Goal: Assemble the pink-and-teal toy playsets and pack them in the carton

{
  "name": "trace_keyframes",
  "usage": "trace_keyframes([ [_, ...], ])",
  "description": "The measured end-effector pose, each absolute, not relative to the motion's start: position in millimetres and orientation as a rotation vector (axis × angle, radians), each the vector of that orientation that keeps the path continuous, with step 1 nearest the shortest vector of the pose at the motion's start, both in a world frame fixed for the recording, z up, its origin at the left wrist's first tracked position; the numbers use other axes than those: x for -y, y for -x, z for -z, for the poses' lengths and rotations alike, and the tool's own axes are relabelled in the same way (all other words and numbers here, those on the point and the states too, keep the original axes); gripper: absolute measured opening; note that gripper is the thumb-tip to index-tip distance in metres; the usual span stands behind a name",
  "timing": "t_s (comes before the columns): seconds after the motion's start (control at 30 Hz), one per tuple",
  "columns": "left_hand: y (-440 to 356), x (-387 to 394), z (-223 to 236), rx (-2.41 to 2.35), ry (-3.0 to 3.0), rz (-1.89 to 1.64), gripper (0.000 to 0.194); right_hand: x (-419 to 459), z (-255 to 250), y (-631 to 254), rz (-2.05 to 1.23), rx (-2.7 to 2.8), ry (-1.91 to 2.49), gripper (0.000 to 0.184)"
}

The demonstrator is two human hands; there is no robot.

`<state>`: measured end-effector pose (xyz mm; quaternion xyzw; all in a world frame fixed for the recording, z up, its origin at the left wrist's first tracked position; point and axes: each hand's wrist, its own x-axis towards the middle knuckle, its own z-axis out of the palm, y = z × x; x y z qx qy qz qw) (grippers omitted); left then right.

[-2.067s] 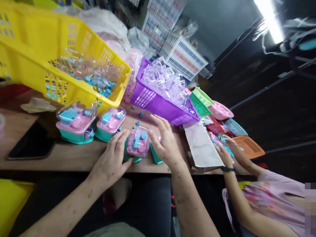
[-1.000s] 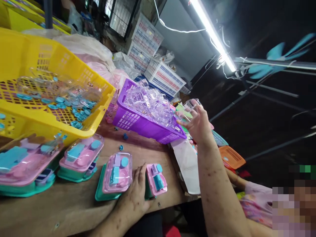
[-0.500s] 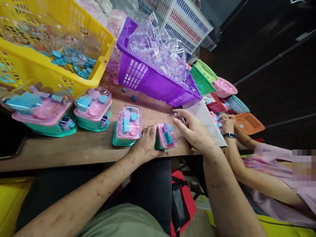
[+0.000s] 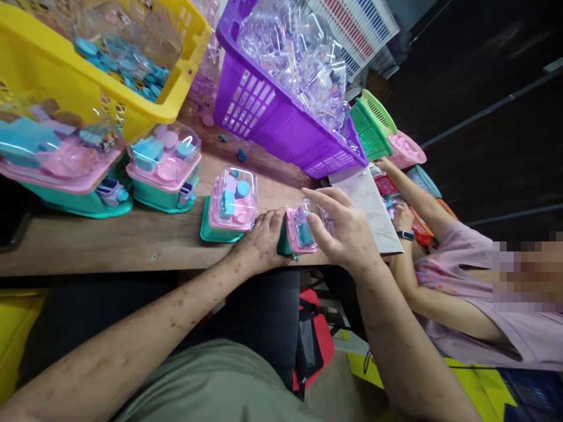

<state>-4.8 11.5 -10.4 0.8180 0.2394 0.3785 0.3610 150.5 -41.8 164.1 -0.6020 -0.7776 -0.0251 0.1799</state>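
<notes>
At the table edge stands a small toy set (image 4: 302, 230) with a pink top, blue pieces and a green base. My left hand (image 4: 264, 237) lies against its left side, fingers and thumb wrapped round the base. My right hand (image 4: 345, 231) grips a clear plastic cover (image 4: 323, 212) between thumb and fingers, tilted over the right part of the pink top. Whether the cover is seated is hidden by my fingers. Just left of my left hand sits another toy set (image 4: 233, 202) with a clear cover on a pink tray and green base.
Two more covered toy sets stand left, one small (image 4: 163, 170) and one large (image 4: 61, 158). Behind are a yellow basket (image 4: 145, 111) and a purple basket (image 4: 281, 126) of clear covers. Right are a white board (image 4: 367, 205) and a co-worker's arms (image 4: 413, 234).
My right hand has brought the clear cover from beside the toy set to over its pink top. My left hand stays on the base. The view has shifted, and the co-worker's one arm reaches farther out.
</notes>
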Motion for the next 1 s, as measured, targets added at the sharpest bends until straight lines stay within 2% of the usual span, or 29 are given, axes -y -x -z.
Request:
trace_keyframes([
  [0.43,4,-10,9,-0.600,-2.094,-0.970,0.129,45,-147,-144,0.225,2.240,1.820,0.046],
  [1.0,4,-8,10,-0.612,-2.080,-0.981,0.123,35,-156,-141,0.103,2.321,1.872,0.043],
])
